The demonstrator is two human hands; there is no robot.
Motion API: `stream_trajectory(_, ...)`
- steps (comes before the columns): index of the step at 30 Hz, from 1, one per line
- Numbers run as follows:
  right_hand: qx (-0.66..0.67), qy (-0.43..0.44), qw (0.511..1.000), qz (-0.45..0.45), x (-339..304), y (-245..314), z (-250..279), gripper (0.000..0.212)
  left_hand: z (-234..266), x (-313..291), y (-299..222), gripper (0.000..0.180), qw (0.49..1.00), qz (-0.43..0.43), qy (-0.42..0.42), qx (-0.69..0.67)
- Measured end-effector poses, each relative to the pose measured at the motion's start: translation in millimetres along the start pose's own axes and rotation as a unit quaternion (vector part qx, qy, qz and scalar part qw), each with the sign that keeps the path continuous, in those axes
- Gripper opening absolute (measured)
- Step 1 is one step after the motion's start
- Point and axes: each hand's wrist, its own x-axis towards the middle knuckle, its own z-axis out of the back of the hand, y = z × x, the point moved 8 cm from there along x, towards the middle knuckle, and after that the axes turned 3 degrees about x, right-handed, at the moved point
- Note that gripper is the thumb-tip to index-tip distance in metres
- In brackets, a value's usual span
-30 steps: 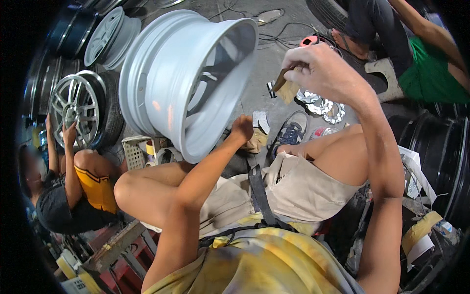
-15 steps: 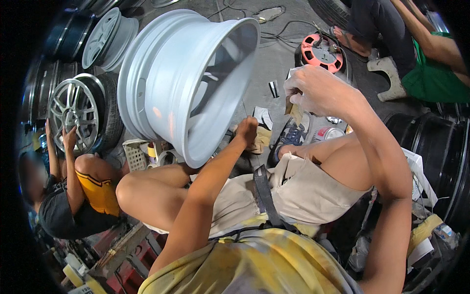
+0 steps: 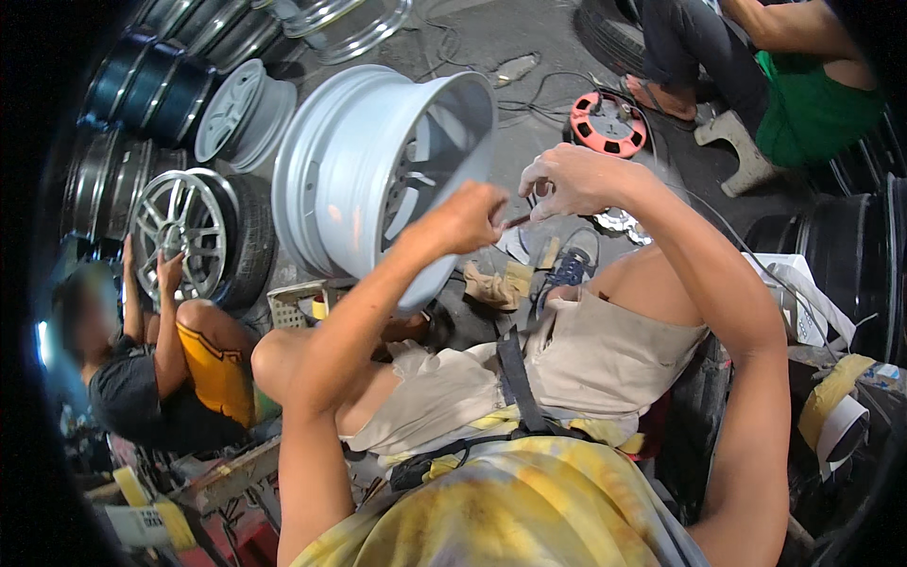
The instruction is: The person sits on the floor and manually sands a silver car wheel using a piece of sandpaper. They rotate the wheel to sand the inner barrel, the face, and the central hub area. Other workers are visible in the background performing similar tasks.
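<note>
I have left hand (image 3: 466, 217) and right hand (image 3: 581, 180) both pinching small dark strip (image 3: 517, 223) between them, near grey wheel (image 3: 348, 184); blur leaves material uncertain. Uneven pull could tear it free.

We reach forward with both arms bent at the elbow, our left forearm (image 3: 378, 288) slanting up to the right and our right forearm (image 3: 704, 241) slanting up to the left. Our left hand (image 3: 470, 217) is folded into a loose fist; close beside it, our right hand (image 3: 578, 181) arches over, knuckles up, fingers curled toward the thumb.
</note>
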Motion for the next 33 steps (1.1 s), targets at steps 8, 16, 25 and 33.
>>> stream_trajectory(8,0.169,-0.267,0.941,0.122,-38,35,62,0.025,147,-54,-67,0.017,0.987,-0.073,-0.146,0.004)
stream_trajectory(16,0.053,-0.393,0.916,0.066,-36,-10,97,0.03,109,-60,-12,0.045,0.882,-0.015,-0.364,0.299)
stream_trajectory(25,-0.04,-0.195,0.977,0.079,37,-36,24,0.03,162,-59,48,0.035,0.857,-0.013,-0.447,0.257)
stream_trajectory(33,0.166,-0.166,0.963,0.133,211,-56,-97,0.027,237,-74,136,0.039,0.895,0.076,-0.427,0.106)
